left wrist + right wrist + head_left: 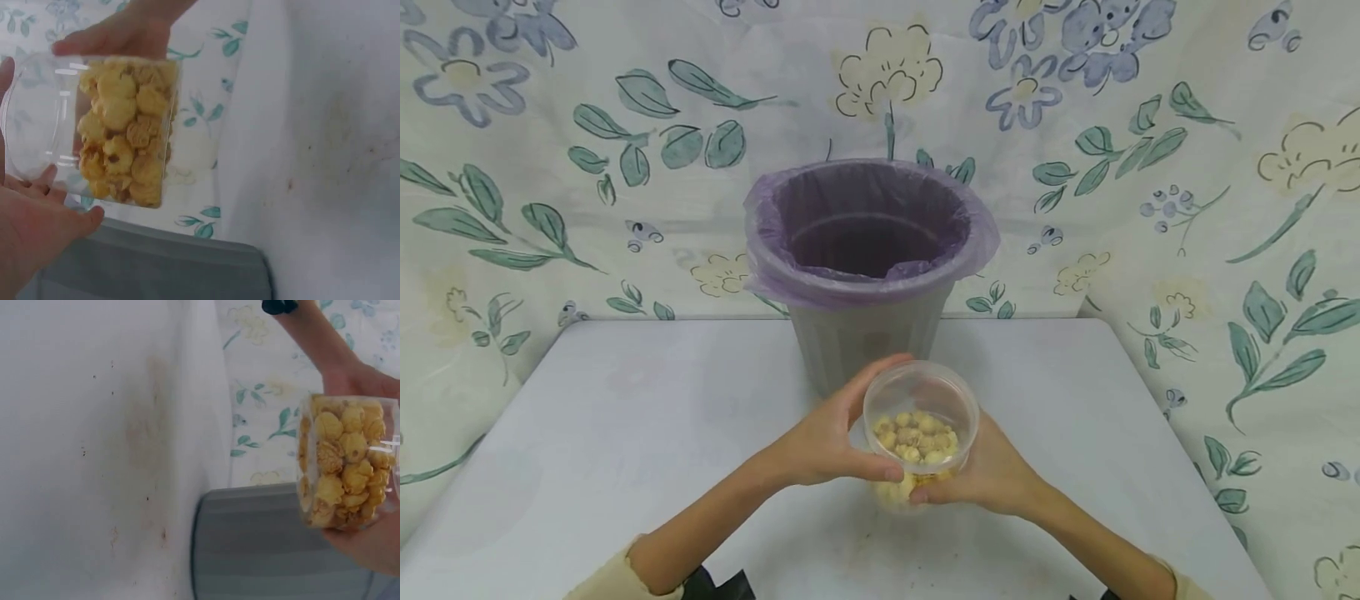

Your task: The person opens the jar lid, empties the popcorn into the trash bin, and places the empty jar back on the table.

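Observation:
A clear plastic jar [921, 379], without a lid, is held up over the table by both hands. Round golden popcorn [122, 134] fills its lower part, while the upper part shows bare wall. My left hand [827, 442] grips the jar's left side, fingers behind the rim and thumb at the front. From the right, my right hand [996, 471] grips it lower down, its thumb across the front and its other fingers hidden behind. In the right wrist view the jar's base, packed with popcorn [347, 469], faces left.
Behind the jar stands a grey trash bin [872, 342] lined with a purple bag [812, 287] folded over its rim. Dark specks and crumbs [147, 499] dot the white table [647, 417]. Floral cloth [700, 200] hangs at the back and sides.

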`<action>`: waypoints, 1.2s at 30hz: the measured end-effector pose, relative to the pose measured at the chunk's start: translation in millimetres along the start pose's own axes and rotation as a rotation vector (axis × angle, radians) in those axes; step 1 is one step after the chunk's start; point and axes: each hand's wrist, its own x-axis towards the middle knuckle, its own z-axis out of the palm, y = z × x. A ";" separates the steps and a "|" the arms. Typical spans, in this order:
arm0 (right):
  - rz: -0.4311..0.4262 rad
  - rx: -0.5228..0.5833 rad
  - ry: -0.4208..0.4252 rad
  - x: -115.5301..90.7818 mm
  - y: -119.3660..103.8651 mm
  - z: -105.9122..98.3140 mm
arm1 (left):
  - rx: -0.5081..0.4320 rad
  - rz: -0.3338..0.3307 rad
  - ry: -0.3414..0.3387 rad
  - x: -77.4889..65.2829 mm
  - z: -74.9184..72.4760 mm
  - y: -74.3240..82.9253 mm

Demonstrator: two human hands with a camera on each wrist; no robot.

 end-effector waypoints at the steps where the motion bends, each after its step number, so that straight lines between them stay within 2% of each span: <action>1: -0.007 -0.009 0.013 0.1 0.9 -0.2 | 0.023 -0.008 0.036 -1.1 3.1 0.9; 4: -0.010 -0.010 0.042 0.3 2.7 -0.5 | 0.087 -0.032 0.103 -3.3 9.2 3.5; 7: 0.000 0.007 0.051 -0.5 2.6 -0.6 | 0.101 -0.031 0.090 -3.4 7.8 5.8; 9: 0.008 0.024 0.043 -0.8 1.3 -0.3 | 0.059 -0.014 0.035 -2.0 2.9 6.5; 13: 0.009 0.056 -0.001 -0.8 -2.9 0.7 | -0.070 0.011 -0.136 2.7 -10.4 5.4; 15: 0.010 0.060 -0.024 -1.3 -4.0 1.0 | -0.105 0.011 -0.210 4.1 -16.0 4.8; 18: 0.016 0.055 -0.049 -2.4 -4.0 0.9 | -0.107 0.003 -0.254 4.4 -19.9 4.8; 20: 0.016 0.049 -0.055 -2.6 -3.8 1.0 | -0.102 0.017 -0.236 4.2 -19.3 4.9; 24: 0.007 0.025 -0.042 -1.5 -2.6 0.5 | -0.035 0.034 -0.125 2.6 -13.2 4.4; 28: -0.006 0.013 -0.023 -1.0 -0.5 -1.1 | 0.100 0.017 -0.016 -0.1 -7.1 6.5; 36: -0.016 0.018 -0.003 -0.3 0.2 -1.6 | 0.294 0.041 0.124 -2.3 4.6 12.3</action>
